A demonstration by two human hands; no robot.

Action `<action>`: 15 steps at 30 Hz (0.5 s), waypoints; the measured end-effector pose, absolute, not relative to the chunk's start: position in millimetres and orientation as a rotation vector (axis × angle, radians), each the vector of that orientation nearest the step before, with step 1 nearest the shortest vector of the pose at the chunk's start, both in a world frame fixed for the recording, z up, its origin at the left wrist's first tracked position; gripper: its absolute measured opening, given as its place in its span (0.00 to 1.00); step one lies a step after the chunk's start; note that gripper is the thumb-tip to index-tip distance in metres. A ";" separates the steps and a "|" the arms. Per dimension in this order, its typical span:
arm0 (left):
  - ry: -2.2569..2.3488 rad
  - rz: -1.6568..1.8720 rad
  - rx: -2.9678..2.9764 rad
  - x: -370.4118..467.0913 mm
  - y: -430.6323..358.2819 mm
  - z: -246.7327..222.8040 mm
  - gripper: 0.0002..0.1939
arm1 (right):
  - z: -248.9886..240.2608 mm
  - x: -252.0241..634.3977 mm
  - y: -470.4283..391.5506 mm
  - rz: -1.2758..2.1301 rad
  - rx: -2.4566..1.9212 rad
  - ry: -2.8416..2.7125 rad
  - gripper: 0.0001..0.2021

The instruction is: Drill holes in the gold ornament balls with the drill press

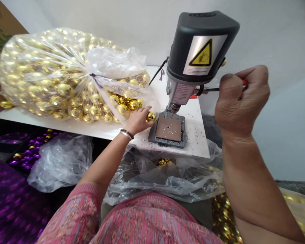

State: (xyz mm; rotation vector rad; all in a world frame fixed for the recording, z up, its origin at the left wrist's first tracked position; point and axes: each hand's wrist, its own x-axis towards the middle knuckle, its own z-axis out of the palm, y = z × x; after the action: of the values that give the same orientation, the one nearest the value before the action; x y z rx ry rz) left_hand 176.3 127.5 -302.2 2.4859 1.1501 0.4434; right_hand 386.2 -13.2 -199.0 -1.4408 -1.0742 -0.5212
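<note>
A small gold mirrored ball [150, 116] is pinched in the fingers of my left hand [138, 120], just left of the drill plate. Right behind that hand, more gold balls show through the open mouth of a clear plastic bag [114, 71]. My right hand [241, 98] is closed around the red-ended feed lever [213, 89] of a bench drill press [205, 44]. Below the chuck [174, 107], a thin bit points down at a brown square plate [168, 129] with a hole in it. This plate lies on the grey drill base [181, 144], among scattered shavings.
A large tied bag of gold balls [40, 74] fills the left of the white table [101, 132]. Clear plastic sheeting [147, 176] hangs at the front edge. Crumpled plastic [63, 162] and purple balls [27, 156] lie lower left. A cardboard box [5, 20] stands behind.
</note>
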 end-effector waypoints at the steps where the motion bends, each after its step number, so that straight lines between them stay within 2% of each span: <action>1: 1.057 0.540 2.296 173.4 126.5 -303.2 0.35 | -197.6 385.2 -13.5 -0.505 -1.447 -1.073 0.10; 4: 0.793 0.581 1.594 167.7 118.6 -310.6 0.33 | -189.4 382.0 -13.5 -0.442 -1.490 -1.054 0.10; 7: 0.660 0.519 1.142 168.7 107.1 -321.7 0.37 | -175.5 380.6 -10.9 -0.365 -1.565 -0.991 0.14; 11: 0.657 0.451 0.977 176.7 97.0 -329.1 0.34 | -155.0 385.8 -3.9 -0.273 -1.668 -0.967 0.16; 15: 0.739 0.438 1.064 186.5 96.2 -323.5 0.29 | -143.2 395.2 5.0 -0.193 -1.659 -0.995 0.15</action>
State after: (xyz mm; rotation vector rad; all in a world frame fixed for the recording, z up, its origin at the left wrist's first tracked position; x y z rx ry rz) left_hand 186.5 96.2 -323.5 1.0643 0.7388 0.4385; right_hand 395.2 5.0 -143.2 -1.6592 -0.9946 -0.1930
